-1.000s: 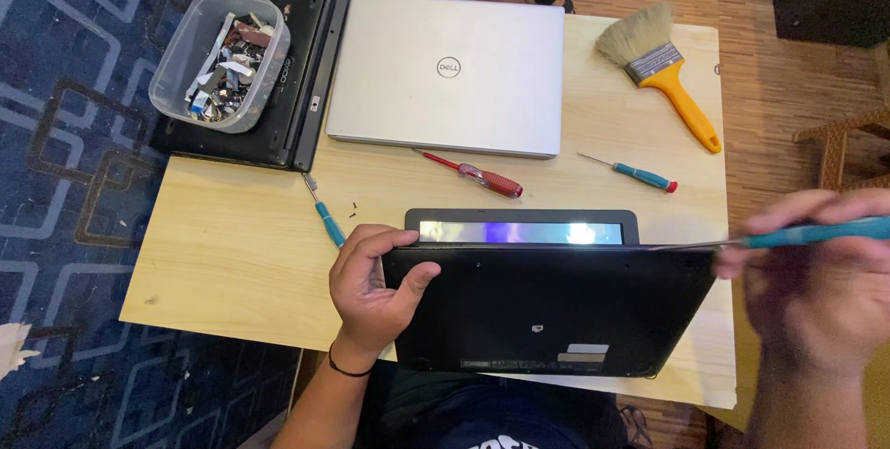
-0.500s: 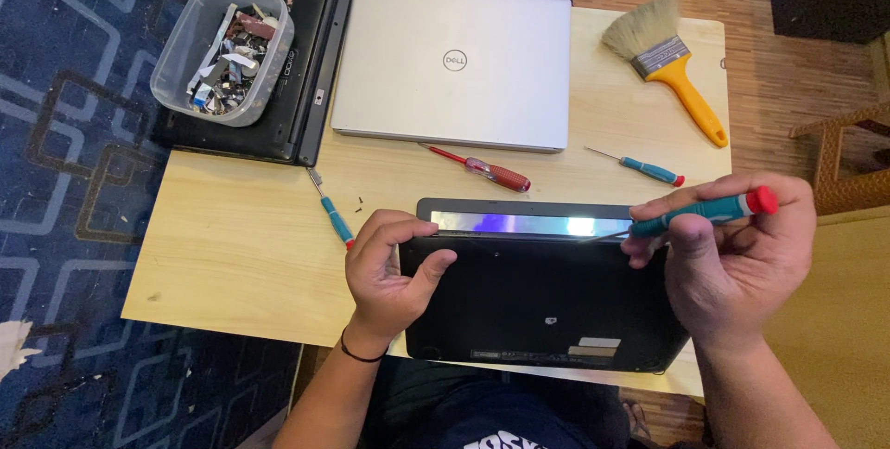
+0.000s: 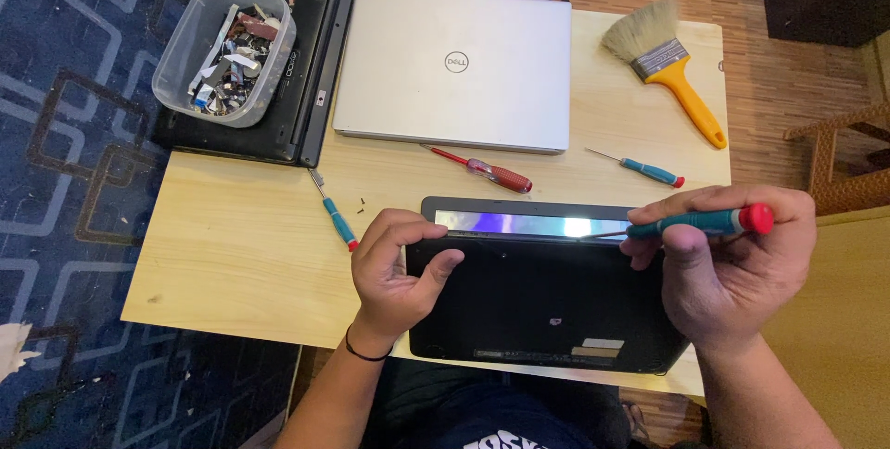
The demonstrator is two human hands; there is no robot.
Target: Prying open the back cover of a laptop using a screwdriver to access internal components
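Note:
A black laptop lies bottom-up at the near edge of the wooden table, its lid slightly ajar so a strip of screen shows along the far side. My left hand grips the laptop's left far corner, thumb on the base. My right hand holds a teal screwdriver with a red cap, its tip pointing left at the gap along the laptop's far edge.
A silver laptop lies closed at the back. A red screwdriver, two small teal screwdrivers, a yellow-handled brush, and a clear tub of parts on another black laptop are around. Someone's foot shows beyond the table.
My right hand has brought the teal screwdriver in from the right edge to the laptop's far edge. My left hand shifted slightly on the left corner.

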